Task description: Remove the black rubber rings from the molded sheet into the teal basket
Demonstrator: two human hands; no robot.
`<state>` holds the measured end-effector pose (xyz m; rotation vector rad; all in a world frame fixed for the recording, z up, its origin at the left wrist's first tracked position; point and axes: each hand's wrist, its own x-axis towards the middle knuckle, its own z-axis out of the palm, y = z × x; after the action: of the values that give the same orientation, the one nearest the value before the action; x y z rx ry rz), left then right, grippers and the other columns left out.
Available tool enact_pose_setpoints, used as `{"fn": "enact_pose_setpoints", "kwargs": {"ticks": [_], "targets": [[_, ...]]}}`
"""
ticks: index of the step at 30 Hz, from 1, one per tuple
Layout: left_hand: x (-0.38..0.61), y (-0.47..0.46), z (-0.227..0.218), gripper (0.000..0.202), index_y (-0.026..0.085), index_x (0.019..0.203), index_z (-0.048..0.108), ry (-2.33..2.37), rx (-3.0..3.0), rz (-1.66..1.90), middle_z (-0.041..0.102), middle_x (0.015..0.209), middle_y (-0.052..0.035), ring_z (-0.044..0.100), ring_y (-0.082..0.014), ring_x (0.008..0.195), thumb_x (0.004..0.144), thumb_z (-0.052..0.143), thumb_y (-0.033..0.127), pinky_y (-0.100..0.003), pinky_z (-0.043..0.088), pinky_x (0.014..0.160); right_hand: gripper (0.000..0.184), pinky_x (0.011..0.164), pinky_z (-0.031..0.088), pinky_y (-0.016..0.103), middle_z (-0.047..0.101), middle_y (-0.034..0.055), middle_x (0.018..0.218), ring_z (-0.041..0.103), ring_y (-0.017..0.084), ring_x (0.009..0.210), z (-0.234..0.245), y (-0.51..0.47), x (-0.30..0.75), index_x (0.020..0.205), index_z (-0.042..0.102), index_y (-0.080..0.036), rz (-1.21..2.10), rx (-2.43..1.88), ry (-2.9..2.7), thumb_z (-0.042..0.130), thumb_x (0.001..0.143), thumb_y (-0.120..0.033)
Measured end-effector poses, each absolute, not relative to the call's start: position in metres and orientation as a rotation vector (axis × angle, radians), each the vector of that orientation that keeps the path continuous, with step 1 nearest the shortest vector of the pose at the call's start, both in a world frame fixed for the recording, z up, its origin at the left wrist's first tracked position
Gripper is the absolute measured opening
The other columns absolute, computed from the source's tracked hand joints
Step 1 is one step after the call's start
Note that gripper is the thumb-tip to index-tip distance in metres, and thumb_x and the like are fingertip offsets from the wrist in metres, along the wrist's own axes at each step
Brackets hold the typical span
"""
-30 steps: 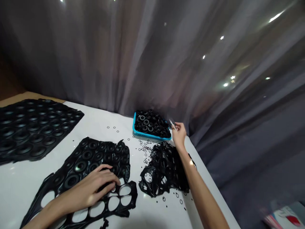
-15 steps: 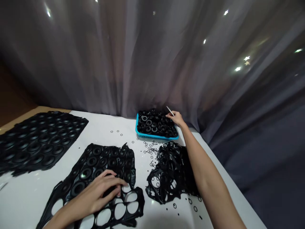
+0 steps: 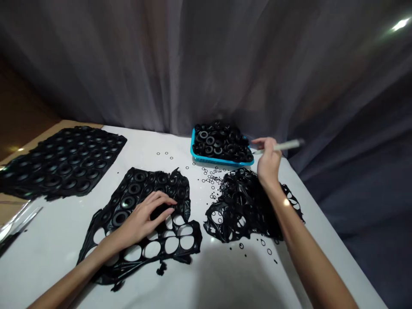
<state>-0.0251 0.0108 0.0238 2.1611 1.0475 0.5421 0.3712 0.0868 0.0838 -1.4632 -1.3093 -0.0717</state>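
My left hand (image 3: 144, 218) lies on a black moulded rubber sheet (image 3: 137, 189), fingers apart and slightly bent. Ring shapes still sit in the sheet's far part, while its near part has round holes showing white table. My right hand (image 3: 269, 165) is closed around a slim white pen-like tool (image 3: 288, 145) with a thin tip pointing left; its exact kind is unclear. This hand is just right of a blue tray (image 3: 222, 162) heaped with black rubber rings (image 3: 218, 143).
Another black sheet with rings (image 3: 64, 165) lies at the far left. Torn black scrap sheets (image 3: 241, 210) are piled under my right forearm. Small thin rings (image 3: 212, 178) are scattered near the tray. A shiny clear plastic item (image 3: 19, 223) sits at the left edge. Grey curtain (image 3: 180, 64) hangs behind.
My right hand has moved from over the tray's right end to beside it, and the tool has swung to point across. My left hand stays on its sheet. The view has shifted.
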Motion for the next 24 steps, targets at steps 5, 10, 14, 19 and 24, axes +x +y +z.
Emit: {"fn": "enact_pose_setpoints", "kwargs": {"ticks": [5, 10, 14, 19, 24], "targets": [[-0.01, 0.023, 0.026, 0.041, 0.029, 0.141, 0.063, 1.02, 2.508, 0.374, 0.058, 0.123, -0.0083, 0.057, -0.0273, 0.112, 0.109, 0.05, 0.051, -0.043, 0.056, 0.093, 0.057, 0.061, 0.05, 0.029, 0.063, 0.0012, 0.074, 0.061, 0.016, 0.067, 0.053, -0.015, 0.279, 0.104, 0.072, -0.024, 0.672, -1.407, -1.4, 0.03, 0.11, -0.062], [-0.012, 0.03, 0.024, 0.037, 0.027, 0.143, 0.06, 0.817, 2.715, 0.311, 0.056, 0.125, -0.0108, 0.052, -0.0298, 0.118, 0.108, 0.055, 0.037, -0.043, 0.057, 0.094, 0.034, 0.069, 0.059, 0.03, 0.071, 0.0028, 0.079, 0.071, 0.017, 0.074, 0.017, -0.044, 0.228, 0.095, 0.07, -0.023, 1.019, -1.352, -1.361, 0.053, 0.105, -0.051], [-0.013, 0.023, 0.022, 0.036, 0.026, 0.139, 0.059, 0.862, 2.642, 0.393, 0.055, 0.127, -0.0107, 0.049, -0.0296, 0.12, 0.104, 0.052, 0.019, -0.042, 0.057, 0.093, 0.017, 0.069, 0.063, 0.029, 0.073, 0.0025, 0.083, 0.077, 0.019, 0.075, -0.002, -0.051, 0.218, 0.095, 0.065, -0.023, 1.087, -1.289, -1.29, 0.063, 0.099, -0.04], [-0.001, 0.013, 0.019, 0.031, 0.024, 0.133, 0.06, 0.997, 2.619, 0.537, 0.056, 0.121, -0.0098, 0.053, -0.0297, 0.114, 0.102, 0.056, 0.025, -0.043, 0.056, 0.09, 0.011, 0.072, 0.063, 0.028, 0.075, 0.0019, 0.086, 0.079, 0.018, 0.076, 0.002, -0.057, 0.22, 0.1, 0.065, -0.024, 1.016, -1.281, -1.297, 0.059, 0.099, -0.033], [0.008, 0.006, 0.016, 0.031, 0.021, 0.136, 0.058, 0.995, 2.653, 0.574, 0.056, 0.117, -0.0104, 0.055, -0.027, 0.107, 0.106, 0.052, 0.022, -0.043, 0.054, 0.094, 0.012, 0.084, 0.06, 0.032, 0.077, 0.0016, 0.087, 0.077, 0.018, 0.083, 0.017, -0.055, 0.224, 0.096, 0.069, -0.024, 0.846, -1.423, -1.429, 0.057, 0.096, -0.026]]}}
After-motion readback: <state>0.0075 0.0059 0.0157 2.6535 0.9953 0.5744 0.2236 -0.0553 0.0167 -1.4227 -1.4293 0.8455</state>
